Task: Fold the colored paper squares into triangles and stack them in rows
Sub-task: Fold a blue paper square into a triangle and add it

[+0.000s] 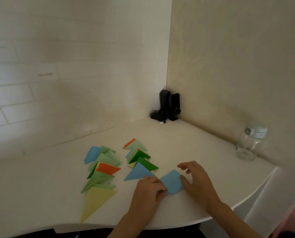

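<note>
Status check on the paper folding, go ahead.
Left hand pressing blue paper square; right hand open, fingertips at its right edge. Square flat, unfolded. Two rows of folded triangles alongside. Nothing in the way.

Blue paper square [172, 182], yellow triangle [96, 200], orange triangle [107, 168], seemingly black speakers [169, 105].

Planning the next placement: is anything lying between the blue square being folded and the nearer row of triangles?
Nothing visible. The blue paper square lies beside the row's front blue paper triangle, only bare white table between.
</note>
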